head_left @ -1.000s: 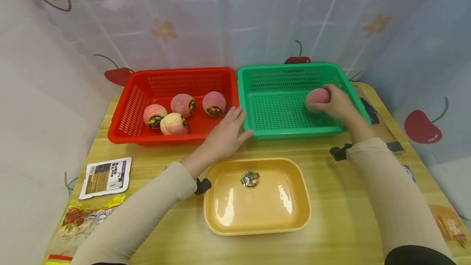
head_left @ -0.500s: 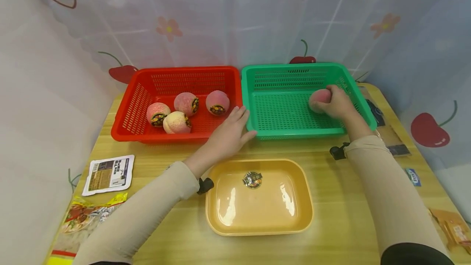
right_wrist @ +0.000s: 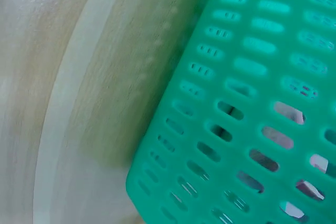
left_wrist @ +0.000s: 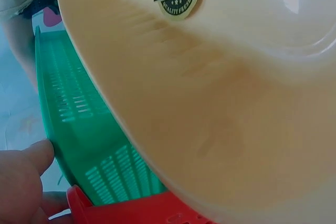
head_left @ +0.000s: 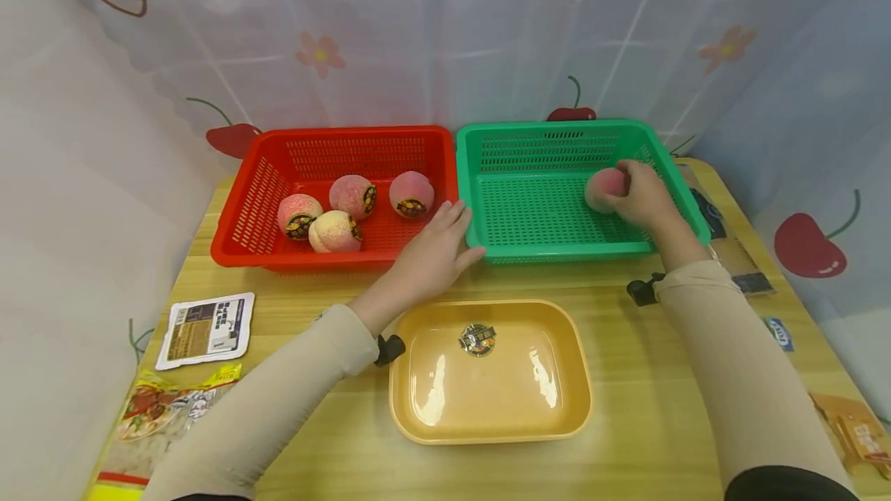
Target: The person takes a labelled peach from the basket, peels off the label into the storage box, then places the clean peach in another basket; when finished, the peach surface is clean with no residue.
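From the head view, the right hand (head_left: 643, 195) curled around a pink peach (head_left: 602, 187) inside the green basket (head_left: 543, 215), near its right wall; the peach sat on the left side of the fingers, its right half hidden by them. The left hand (head_left: 435, 253) lay with relaxed, straight fingers against the near rims where the red basket (head_left: 257, 199) met the green one. A yellow tray (head_left: 487, 400) lay nearer.

The left wrist view showed a thumb (left_wrist: 23, 174) touching the green basket's (left_wrist: 68, 103) rim, the tray (left_wrist: 220, 103) filling most of the picture.

The right wrist view showed only blurred green basket wall (right_wrist: 252, 103) and table (right_wrist: 79, 103); neither hand nor peach could be made out.
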### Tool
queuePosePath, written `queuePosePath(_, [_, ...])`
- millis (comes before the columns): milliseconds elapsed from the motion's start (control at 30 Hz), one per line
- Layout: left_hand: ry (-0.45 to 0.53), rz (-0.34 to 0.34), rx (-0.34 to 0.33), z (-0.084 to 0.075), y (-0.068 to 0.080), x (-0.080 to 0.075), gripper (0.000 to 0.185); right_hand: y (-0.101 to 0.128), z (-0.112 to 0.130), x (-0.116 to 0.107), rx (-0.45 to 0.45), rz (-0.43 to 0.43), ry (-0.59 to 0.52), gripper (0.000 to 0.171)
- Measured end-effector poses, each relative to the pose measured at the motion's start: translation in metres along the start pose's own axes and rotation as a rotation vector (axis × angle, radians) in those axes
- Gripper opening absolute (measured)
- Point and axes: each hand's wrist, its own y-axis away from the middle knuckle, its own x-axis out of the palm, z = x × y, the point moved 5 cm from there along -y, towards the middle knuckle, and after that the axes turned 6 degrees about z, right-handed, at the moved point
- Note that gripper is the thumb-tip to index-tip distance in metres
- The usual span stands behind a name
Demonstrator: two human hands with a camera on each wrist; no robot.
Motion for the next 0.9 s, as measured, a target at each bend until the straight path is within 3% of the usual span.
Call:
queuePosePath(267, [0.008,-0.018,-0.004,0.000,0.005,-0.002,0.073,0.014,0.020,-0.010,-0.092,-0.121,0.020,0.074])
queuePosePath(500, [0.038,-0.083,-0.036,0.010,0.027,-0.013,0.079,0.032,0.061,-0.008,-0.206,-0.121,-0.056,0.070])
queuePosePath(700, [0.098,-0.164,-0.115,0.039,0.057,-0.039,0.087,0.043,0.114,0.002,-0.338,-0.078,-0.030,0.065])
queuePosePath(900, [0.167,-0.226,-0.230,0.086,0.086,-0.066,0.102,0.042,0.163,0.024,-0.490,-0.009,-0.055,0.061])
